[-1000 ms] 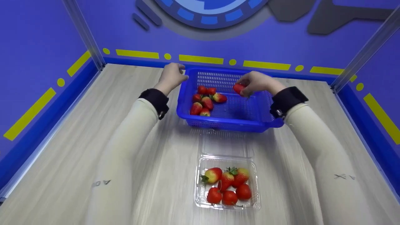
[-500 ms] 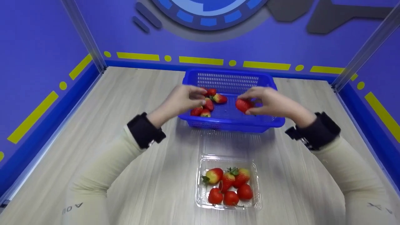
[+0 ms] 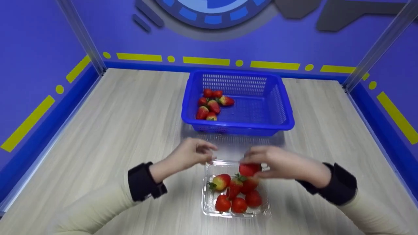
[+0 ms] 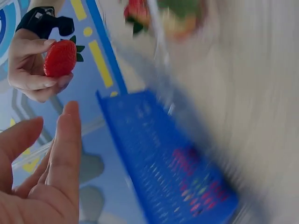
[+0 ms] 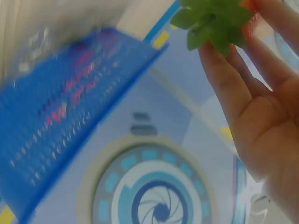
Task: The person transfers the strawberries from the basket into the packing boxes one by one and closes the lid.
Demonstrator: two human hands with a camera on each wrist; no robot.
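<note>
One strawberry [image 3: 249,169] is pinched in the fingers of the right hand [image 3: 281,162] above a clear container [image 3: 218,168] of six others [image 3: 234,188]; the left hand [image 3: 186,153], fingers parted, hovers nearby.

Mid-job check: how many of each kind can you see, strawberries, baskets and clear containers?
Strawberries: 14 visible (7 in the blue basket, 6 in the clear container, 1 in the right hand)
Blue basket: 1
Clear container: 1
Total: 16

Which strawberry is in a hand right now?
The red strawberry that the right hand pinches, seen over the far part of the clear container in the head view. The other strawberries lie in that container or the blue basket.
</note>
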